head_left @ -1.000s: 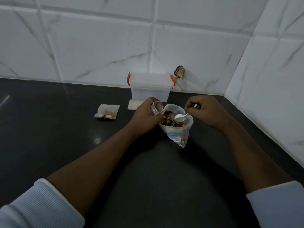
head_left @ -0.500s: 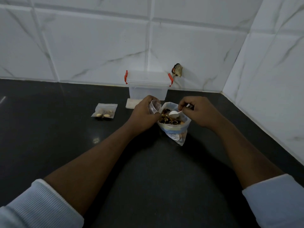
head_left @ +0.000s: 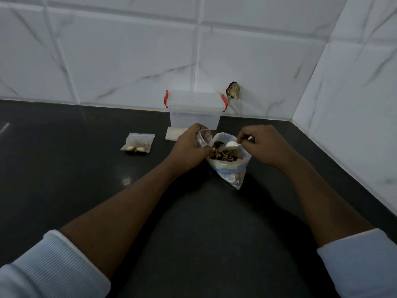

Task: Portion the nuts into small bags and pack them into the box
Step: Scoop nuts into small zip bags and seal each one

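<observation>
A large clear bag of mixed nuts (head_left: pixel 228 162) stands open on the black counter. My left hand (head_left: pixel 189 147) grips a small clear bag (head_left: pixel 203 138) by its mouth, just left of the big bag. My right hand (head_left: pixel 261 145) pinches the handle of a white plastic spoon (head_left: pixel 233 144), whose bowl sits over the nuts. A filled small bag (head_left: pixel 138 143) lies flat to the left. The clear lidded box (head_left: pixel 194 110) with red clips stands behind, against the wall.
A stack of flat empty small bags (head_left: pixel 173 132) lies in front of the box's left corner. Tiled walls close the back and right sides. A dark brown object (head_left: pixel 233 93) sticks to the wall right of the box.
My right hand has moved the spoon leftward over the nuts toward the small bag. My left hand has kept its hold on the small bag.
</observation>
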{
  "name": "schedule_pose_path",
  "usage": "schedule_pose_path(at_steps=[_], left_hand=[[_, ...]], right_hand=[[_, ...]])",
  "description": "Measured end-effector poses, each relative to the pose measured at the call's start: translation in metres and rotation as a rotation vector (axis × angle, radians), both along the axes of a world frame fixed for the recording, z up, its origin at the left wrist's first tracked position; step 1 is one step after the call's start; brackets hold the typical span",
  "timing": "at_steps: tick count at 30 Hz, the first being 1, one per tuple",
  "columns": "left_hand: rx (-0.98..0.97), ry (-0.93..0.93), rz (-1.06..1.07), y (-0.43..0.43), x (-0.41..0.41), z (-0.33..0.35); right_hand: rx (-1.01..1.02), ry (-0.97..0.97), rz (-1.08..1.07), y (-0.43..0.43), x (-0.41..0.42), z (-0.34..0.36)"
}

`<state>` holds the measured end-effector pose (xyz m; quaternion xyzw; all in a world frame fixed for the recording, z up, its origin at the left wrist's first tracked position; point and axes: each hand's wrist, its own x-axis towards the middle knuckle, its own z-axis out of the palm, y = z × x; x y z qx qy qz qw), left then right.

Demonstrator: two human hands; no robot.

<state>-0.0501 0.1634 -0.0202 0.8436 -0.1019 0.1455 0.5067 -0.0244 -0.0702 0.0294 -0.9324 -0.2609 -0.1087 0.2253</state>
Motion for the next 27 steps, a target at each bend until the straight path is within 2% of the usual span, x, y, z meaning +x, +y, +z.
schedule_pose_path(at_steps=[3, 9, 13, 18, 22, 27], left_hand=[[-0.003, 0.004, -0.006, 0.0, 0.0, 0.0], [0.001, 0.004, -0.008, 0.0, 0.0, 0.0], [-0.009, 0.02, -0.007, -0.001, -0.001, 0.002], [-0.012, 0.018, -0.019, 0.0, -0.001, 0.002], [-0.011, 0.007, -0.008, 0.0, 0.0, 0.0], [-0.032, 0.011, -0.014, 0.0, 0.0, -0.001]], right_hand=[[0.01, 0.002, -0.009, 0.0, 0.0, 0.001], [0.241, 0.073, -0.094, 0.006, 0.004, -0.005], [0.489, 0.234, -0.239, 0.007, 0.005, -0.01], [0.805, 0.481, -0.319, -0.001, 0.009, -0.009], [1.017, 0.574, -0.229, -0.001, 0.012, -0.006], [1.137, 0.609, -0.002, 0.016, 0.0, -0.002]])
